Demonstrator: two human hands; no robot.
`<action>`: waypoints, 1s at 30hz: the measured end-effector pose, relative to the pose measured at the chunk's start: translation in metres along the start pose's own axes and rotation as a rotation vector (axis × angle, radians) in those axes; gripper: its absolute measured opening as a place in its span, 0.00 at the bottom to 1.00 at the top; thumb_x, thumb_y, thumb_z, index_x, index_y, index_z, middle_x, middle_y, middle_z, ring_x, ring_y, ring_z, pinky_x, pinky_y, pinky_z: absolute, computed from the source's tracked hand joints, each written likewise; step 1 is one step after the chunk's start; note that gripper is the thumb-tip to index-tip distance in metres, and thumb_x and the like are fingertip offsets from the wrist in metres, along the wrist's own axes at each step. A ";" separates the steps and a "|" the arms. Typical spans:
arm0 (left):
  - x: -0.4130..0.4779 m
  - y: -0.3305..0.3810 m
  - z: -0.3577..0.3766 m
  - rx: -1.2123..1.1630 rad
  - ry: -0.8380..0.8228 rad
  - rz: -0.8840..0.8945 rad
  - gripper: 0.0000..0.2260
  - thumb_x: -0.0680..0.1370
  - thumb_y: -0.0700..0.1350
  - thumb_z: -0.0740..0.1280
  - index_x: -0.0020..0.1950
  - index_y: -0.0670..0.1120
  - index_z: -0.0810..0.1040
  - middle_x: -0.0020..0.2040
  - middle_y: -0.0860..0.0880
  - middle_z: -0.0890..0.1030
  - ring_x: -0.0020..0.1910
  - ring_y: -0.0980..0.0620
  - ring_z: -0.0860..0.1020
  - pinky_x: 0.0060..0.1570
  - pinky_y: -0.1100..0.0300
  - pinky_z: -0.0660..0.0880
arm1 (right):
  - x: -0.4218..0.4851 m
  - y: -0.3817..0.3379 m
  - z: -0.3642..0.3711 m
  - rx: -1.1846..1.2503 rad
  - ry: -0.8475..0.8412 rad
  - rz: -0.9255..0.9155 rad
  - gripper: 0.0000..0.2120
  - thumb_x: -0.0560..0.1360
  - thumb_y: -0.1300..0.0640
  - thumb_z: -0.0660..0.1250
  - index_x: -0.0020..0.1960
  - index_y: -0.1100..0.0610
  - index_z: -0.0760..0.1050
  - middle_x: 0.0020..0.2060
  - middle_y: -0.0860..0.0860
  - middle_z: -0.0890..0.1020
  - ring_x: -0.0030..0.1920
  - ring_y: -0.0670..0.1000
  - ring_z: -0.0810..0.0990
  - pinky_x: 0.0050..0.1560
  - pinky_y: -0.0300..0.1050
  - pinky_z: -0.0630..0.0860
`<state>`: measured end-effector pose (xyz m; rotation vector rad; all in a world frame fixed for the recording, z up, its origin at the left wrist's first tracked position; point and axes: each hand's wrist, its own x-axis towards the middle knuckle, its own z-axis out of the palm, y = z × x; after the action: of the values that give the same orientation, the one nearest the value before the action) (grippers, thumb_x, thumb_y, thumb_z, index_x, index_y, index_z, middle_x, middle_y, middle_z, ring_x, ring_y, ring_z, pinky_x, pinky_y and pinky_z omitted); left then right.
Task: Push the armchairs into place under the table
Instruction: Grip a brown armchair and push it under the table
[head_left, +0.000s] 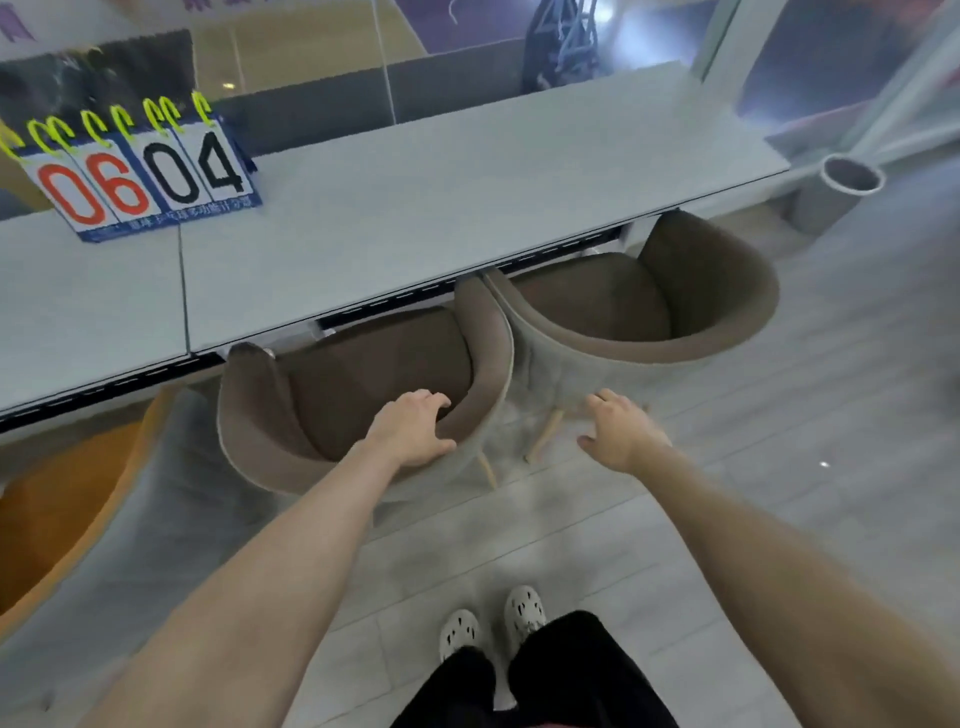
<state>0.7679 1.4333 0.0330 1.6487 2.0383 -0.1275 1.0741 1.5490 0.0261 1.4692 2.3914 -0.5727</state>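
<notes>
Left hand (411, 432) grips middle armchair (363, 374) of three; one table (415, 208).

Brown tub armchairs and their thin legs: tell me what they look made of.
Brown tub armchairs: matte fabric upholstery, probably; soft fuzzy look, no sheen, lighter seam along the rim. Thin legs: likely pale unpainted wood, tapered; too blurred to be sure.

Dim even light, soft blur, wide-angle edge bending.
</notes>
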 end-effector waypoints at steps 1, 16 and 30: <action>0.009 0.014 -0.001 0.005 0.002 0.022 0.33 0.76 0.62 0.75 0.79 0.53 0.72 0.71 0.50 0.76 0.70 0.45 0.77 0.68 0.45 0.75 | -0.003 0.017 -0.004 0.004 0.011 0.033 0.26 0.81 0.49 0.72 0.76 0.56 0.72 0.69 0.55 0.77 0.69 0.60 0.77 0.68 0.58 0.78; 0.200 0.236 0.039 0.091 0.085 0.101 0.48 0.69 0.67 0.78 0.85 0.54 0.64 0.82 0.49 0.69 0.83 0.47 0.63 0.83 0.46 0.57 | 0.131 0.321 -0.096 -0.341 0.008 -0.114 0.59 0.70 0.34 0.81 0.88 0.54 0.54 0.87 0.52 0.58 0.88 0.56 0.48 0.87 0.59 0.45; 0.247 0.267 0.094 0.082 0.080 -0.034 0.37 0.61 0.71 0.68 0.69 0.62 0.80 0.61 0.54 0.84 0.68 0.45 0.76 0.80 0.37 0.53 | 0.212 0.379 -0.081 -0.355 0.056 -0.497 0.51 0.54 0.12 0.54 0.58 0.48 0.83 0.51 0.46 0.84 0.59 0.53 0.81 0.75 0.52 0.68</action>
<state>1.0163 1.6863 -0.0931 1.6940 2.1480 -0.1617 1.3162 1.9071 -0.0640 0.7573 2.7329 -0.1836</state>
